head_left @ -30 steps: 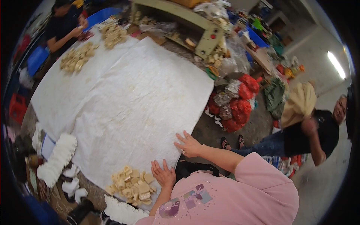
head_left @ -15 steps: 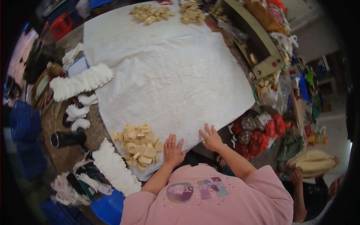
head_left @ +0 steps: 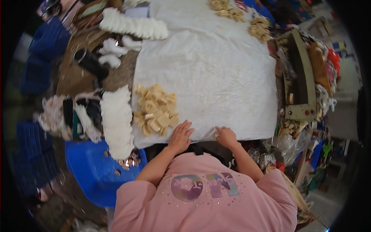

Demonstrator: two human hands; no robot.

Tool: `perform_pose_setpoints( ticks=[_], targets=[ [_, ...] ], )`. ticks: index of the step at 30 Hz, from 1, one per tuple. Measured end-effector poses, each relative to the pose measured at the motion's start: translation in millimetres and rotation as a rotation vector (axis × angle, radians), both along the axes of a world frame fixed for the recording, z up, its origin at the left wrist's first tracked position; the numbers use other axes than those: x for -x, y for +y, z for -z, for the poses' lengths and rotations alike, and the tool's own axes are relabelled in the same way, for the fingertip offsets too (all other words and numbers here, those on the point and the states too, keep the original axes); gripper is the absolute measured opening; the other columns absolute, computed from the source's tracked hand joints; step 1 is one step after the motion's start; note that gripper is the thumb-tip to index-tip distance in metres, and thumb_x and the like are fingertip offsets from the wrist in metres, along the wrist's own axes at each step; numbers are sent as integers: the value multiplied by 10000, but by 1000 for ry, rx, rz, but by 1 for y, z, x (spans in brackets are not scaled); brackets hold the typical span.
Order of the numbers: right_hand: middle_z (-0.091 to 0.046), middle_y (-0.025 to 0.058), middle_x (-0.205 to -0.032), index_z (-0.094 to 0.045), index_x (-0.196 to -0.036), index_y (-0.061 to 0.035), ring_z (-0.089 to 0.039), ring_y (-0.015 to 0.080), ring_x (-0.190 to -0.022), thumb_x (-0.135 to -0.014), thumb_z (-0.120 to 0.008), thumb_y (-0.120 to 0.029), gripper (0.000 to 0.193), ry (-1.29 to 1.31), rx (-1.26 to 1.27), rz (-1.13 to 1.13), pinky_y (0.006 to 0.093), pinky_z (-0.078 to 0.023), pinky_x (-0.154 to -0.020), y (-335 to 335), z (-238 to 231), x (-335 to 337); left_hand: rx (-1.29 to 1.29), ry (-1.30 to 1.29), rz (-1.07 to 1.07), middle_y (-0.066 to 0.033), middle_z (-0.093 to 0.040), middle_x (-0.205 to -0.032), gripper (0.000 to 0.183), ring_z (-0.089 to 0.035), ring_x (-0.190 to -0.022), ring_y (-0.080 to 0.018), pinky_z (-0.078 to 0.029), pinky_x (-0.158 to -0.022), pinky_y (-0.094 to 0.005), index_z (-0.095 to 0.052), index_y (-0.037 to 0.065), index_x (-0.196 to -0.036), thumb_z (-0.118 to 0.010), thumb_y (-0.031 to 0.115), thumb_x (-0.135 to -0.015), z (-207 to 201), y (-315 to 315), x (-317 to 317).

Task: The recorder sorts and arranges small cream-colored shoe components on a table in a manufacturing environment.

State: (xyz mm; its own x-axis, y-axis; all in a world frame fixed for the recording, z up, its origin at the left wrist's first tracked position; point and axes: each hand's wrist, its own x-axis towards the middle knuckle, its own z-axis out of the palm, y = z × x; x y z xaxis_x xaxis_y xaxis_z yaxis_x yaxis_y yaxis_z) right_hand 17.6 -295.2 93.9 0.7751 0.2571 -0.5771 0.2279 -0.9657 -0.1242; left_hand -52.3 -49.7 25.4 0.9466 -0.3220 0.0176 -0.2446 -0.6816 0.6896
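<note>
A white cloth sheet [head_left: 216, 77] covers the work surface in front of me. My left hand [head_left: 181, 136] lies flat on its near edge with the fingers stretched out, holding nothing. Just beyond those fingers sits a heap of cream-coloured moulded pieces [head_left: 156, 110]. To the right, my right hand [head_left: 226, 137] is at the same near edge, its fingers drawn together on the cloth. A small fold of the sheet runs up to these fingertips; the fingers partly hide the grip.
A row of white pieces [head_left: 117, 120] stands at the left, above a blue tub [head_left: 91, 174]. Farther left are a black cylinder [head_left: 91, 63] and blue crates [head_left: 46, 50]. More cream pieces [head_left: 226, 9] lie at the far edge. A metal machine frame [head_left: 303, 77] borders the right.
My view has turned, so the sheet now sits straighter before me. My right hand's spread fingers have drawn together at the sheet's edge. The left hand stays flat.
</note>
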Motion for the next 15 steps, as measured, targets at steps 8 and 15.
perform_pose_setpoints(
  ticks=[8,15],
  targets=[
    [-611,205,-1070,-529,-1277,-57,-599,338,-985,-815,-588,-176,480,27,-431,10,406,-480,-867,63,18,-41,78,31,-75,-141,-440,-1363,444,-350,-1337,-288,-300,-1100,-414,-546,48,-1191,-623,64,-754,-3,15,22],
    [-650,185,-1061,-460,-1317,17,-651,277,-907,-818,-576,-127,532,325,-707,393,362,-509,-800,141,48,-30,440,364,-212,-172,-549,-1230,412,-514,-1175,-326,-408,-1002,-395,-537,27,-1202,-587,59,-795,-32,48,41]
  ],
)
